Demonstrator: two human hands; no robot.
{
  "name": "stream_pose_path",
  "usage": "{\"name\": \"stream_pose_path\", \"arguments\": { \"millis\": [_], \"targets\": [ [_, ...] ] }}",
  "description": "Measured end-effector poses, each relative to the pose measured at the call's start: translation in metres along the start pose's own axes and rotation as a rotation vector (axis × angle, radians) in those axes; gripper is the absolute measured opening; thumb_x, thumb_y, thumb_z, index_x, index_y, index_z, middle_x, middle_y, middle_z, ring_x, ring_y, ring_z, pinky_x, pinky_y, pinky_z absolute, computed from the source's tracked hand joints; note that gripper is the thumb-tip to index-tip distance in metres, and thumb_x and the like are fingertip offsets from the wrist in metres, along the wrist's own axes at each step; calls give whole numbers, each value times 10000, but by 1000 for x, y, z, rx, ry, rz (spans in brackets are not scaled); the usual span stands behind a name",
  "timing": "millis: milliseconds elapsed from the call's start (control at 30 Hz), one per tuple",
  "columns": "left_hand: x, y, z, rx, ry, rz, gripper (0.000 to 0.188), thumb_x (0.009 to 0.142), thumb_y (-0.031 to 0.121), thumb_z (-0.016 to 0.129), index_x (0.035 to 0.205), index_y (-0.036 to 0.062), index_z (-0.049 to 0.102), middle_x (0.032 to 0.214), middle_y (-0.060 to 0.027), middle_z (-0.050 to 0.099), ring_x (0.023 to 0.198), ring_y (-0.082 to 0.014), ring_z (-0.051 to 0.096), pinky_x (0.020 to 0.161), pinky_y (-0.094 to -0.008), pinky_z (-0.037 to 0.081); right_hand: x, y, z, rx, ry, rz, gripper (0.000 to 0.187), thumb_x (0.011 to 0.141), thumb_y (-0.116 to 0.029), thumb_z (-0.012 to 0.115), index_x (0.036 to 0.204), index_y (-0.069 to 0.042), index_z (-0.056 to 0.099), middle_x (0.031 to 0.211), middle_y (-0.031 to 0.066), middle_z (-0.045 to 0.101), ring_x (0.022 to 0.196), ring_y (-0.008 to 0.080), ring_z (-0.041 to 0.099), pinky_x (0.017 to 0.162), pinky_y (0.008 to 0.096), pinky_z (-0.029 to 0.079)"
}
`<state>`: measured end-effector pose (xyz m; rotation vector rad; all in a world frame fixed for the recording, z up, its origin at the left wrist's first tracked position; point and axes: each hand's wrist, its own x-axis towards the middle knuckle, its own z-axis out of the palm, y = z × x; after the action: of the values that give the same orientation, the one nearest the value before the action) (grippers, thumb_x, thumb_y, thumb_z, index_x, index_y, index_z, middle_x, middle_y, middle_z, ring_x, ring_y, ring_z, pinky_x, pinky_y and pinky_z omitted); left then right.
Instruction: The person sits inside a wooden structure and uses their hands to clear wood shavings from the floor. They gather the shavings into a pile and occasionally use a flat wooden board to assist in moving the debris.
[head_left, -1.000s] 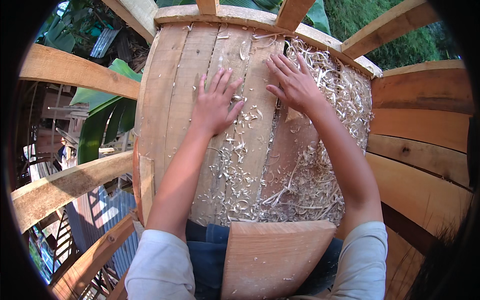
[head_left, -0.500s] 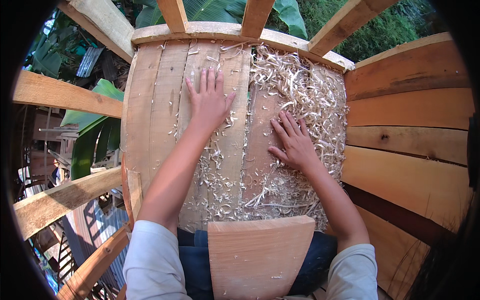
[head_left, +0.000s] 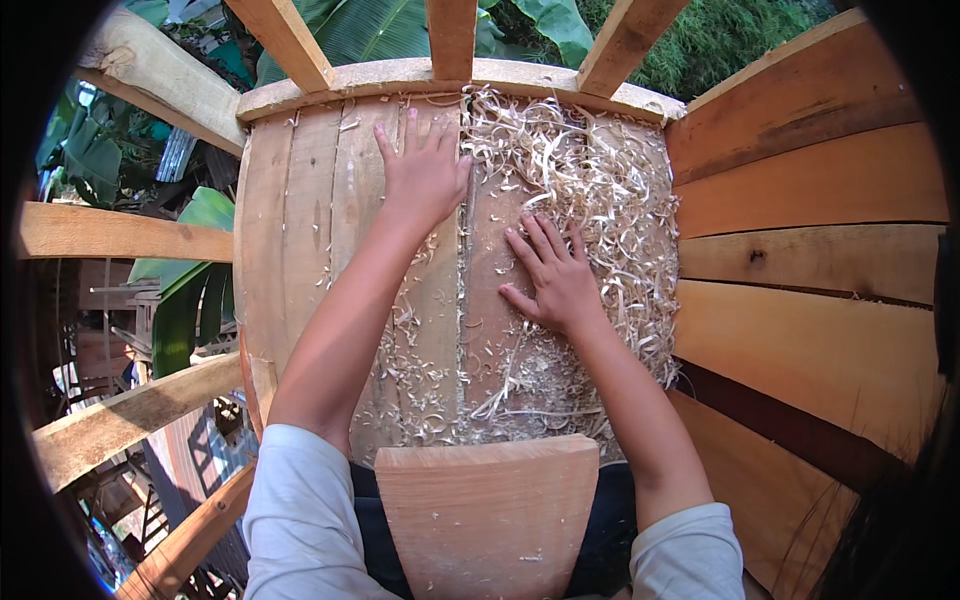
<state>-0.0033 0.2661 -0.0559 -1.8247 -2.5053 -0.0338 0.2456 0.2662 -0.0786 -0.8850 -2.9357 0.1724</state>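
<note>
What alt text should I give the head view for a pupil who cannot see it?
A person's left hand and right hand spread over a plank surface, the right beside thick, curly wood shavings. A wooden board is between the pale sleeves; wooden rails and a plank wall border the surface.

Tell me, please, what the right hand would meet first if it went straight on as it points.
The right hand would likely meet curled wood shavings just ahead, though depth is hard to judge.
</note>
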Motion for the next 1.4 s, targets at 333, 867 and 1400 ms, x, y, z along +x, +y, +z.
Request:
{"name": "stream_pose_path", "arguments": {
  "millis": [333, 867, 1400],
  "targets": [
    [13, 7, 18, -96, 92, 133, 539, 1010, 418, 463, 1449, 105, 457, 1514, -113, 449, 1479, -329, 281, 1166, -660, 151, 2, -1, 1, 67, 30, -4, 742, 879, -593, 570, 1492, -203, 419, 1561, 93, 378, 1454, 261, 338, 1207, 557, 171],
    [44, -36, 40, -97, 209, -27, 467, 954, 264, 509, 1367, 49, 534, 1435, -113, 512, 1370, -293, 424, 1105, -591, 311, 1, 0, 2, 58, 33, 9, 739, 880, -612, 548, 1487, -210, 427, 1560, 80, 375, 1452, 245, 337, 1201, 565, 197],
    [63, -36, 31, 22, 268, 29, 325, 888, 215, 558, 1166, 55, 607, 1127, -103, 605, 1109, -286, 568, 975, -517, 416, 1, -1, 3, 71, 36, 17, 728, 873, -593, 570, 1477, -207, 444, 1561, 85, 376, 1445, 251, 349, 1191, 578, 210]
  ]
}}
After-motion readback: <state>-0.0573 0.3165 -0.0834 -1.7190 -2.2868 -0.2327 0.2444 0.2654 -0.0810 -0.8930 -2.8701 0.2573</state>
